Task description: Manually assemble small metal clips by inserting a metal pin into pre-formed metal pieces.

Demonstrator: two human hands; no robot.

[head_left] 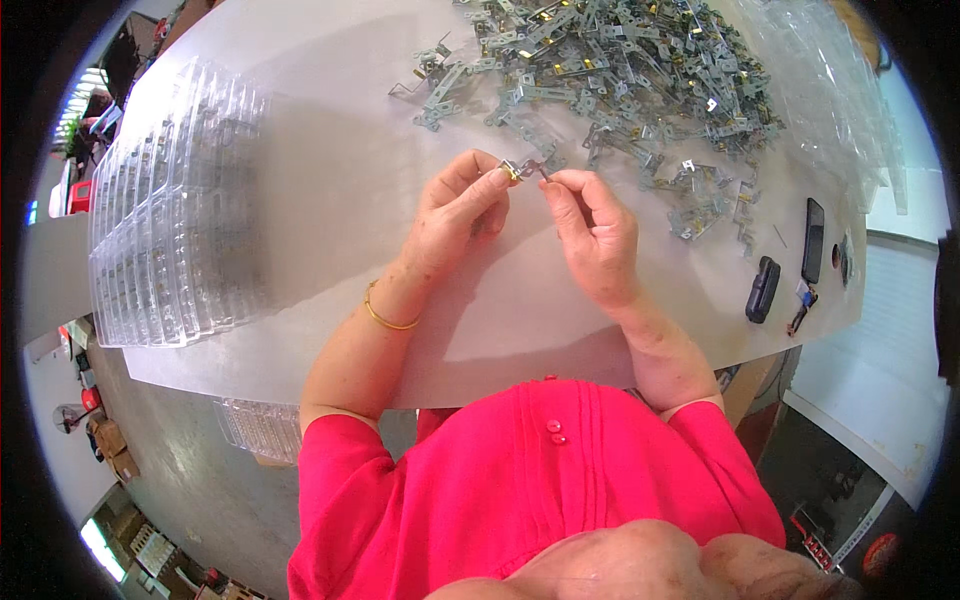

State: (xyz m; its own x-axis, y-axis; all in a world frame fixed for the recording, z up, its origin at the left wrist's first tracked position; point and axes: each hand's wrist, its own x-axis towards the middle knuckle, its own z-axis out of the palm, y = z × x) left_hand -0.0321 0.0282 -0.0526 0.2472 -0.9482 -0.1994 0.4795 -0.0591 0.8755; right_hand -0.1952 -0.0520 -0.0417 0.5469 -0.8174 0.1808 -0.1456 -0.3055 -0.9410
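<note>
- Grey-white laminate worktable (330, 200): both hands are raised just above its middle, meeting at one small part.
- Left hand (462, 215): closed in a pinch, thumb and forefinger gripping a small silver metal bracket with a brass-coloured insert (512, 171). A thin gold bangle (385, 318) sits on that wrist.
- Right hand (592, 232): fingertips pinched shut on the right end of the same bracket, or on a small piece mated to it; which one cannot be told at this size.
- Location of the part: held between the two hands, clear of the table, just near of the large heap of loose silver metal brackets (620, 70) at the far side.
- Left of the hands: rows of clear plastic blister trays (170, 210), stacked and overlapping. More clear plastic lies at the far right.
- Right edge: a black phone (813, 240) and a black oblong device (762, 289), well apart from the work.
- Judgement on method: keep the left pinch steady as the anchor, let the right fingertips do the fine alignment, and hold the part square so the brass insert seats without bending the thin metal.
</note>
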